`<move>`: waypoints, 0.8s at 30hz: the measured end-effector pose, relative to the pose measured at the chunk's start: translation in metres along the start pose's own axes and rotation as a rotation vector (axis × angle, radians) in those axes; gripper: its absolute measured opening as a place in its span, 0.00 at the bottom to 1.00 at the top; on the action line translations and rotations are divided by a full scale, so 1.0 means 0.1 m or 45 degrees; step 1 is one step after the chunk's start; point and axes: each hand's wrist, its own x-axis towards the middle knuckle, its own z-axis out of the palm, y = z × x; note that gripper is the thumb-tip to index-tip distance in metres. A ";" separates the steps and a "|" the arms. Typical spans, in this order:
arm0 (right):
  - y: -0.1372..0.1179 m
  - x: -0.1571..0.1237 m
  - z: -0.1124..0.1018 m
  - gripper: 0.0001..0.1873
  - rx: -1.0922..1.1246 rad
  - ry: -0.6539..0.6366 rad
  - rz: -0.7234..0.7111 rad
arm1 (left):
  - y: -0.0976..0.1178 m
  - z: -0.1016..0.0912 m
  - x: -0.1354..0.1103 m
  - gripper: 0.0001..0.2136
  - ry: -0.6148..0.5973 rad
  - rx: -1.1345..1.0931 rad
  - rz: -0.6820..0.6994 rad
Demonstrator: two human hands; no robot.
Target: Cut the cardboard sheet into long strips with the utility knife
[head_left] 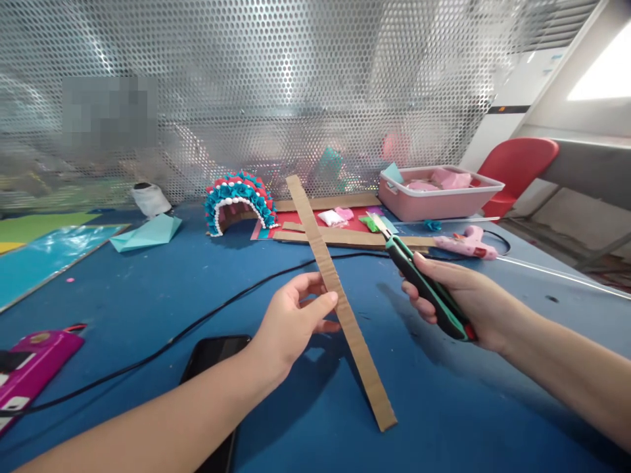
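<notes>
A long, narrow cardboard strip [351,328] slants across the middle of the view, pinched near its centre by my left hand [296,322]. The thumb lies on top and the fingers go behind it. My right hand [458,292] is wrapped round a black and green utility knife [426,282], its blade out and pointing up and to the left. The knife is apart from the strip, to its right. Beyond the hands, more cardboard strips [355,240] lie near a pink hot glue gun [468,243].
A decorated blue and red arch [241,203] stands at the back. To its right is a pink bin [438,200]. A black cable [211,314] crosses the blue table [162,289]. A phone [211,355] lies under my left forearm, with a magenta device [42,358] at far left.
</notes>
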 end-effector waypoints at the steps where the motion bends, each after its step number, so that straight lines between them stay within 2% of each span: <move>1: 0.01 -0.01 0.01 0.14 0.013 0.007 0.003 | 0.00 0.00 0.00 0.13 0.010 0.017 -0.004; 5: 0.00 -0.07 0.05 0.13 0.044 -0.059 -0.002 | -0.02 -0.01 0.00 0.11 0.040 0.061 -0.022; 12: -0.03 -0.14 0.07 0.19 -0.033 -0.095 -0.013 | -0.05 -0.03 0.02 0.11 0.022 0.061 -0.013; 19: 0.00 -0.17 0.10 0.22 -0.048 0.034 0.002 | -0.03 -0.02 0.01 0.11 0.049 0.004 -0.035; 24: 0.00 -0.16 0.07 0.31 -0.110 0.052 0.047 | 0.00 -0.01 0.00 0.12 0.045 -0.017 -0.049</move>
